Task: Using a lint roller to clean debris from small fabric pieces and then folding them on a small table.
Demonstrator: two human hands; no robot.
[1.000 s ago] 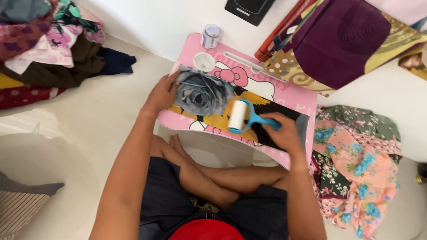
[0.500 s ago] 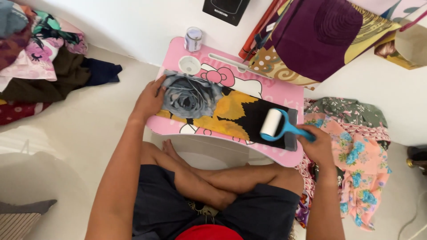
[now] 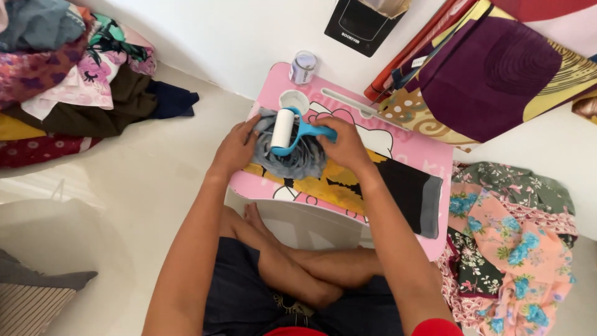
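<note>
both my hands on the pink lap table (image 3: pixel 404 146), left hand (image 3: pixel 235 149) flat on the grey cloth (image 3: pixel 298 158), fingers spread, right hand (image 3: pixel 345 143) clenched around the blue lint roller (image 3: pixel 287 129) lying on that cloth, floral fabric pile (image 3: pixel 516 249) at right

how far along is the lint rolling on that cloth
Done: cannot tell which parts are clean. In hand: the right hand runs the blue-handled lint roller over the grey flower-print end of the cloth, which the left hand pins to the pink lap table. Left: probably the yellow middle and the black end.
</note>
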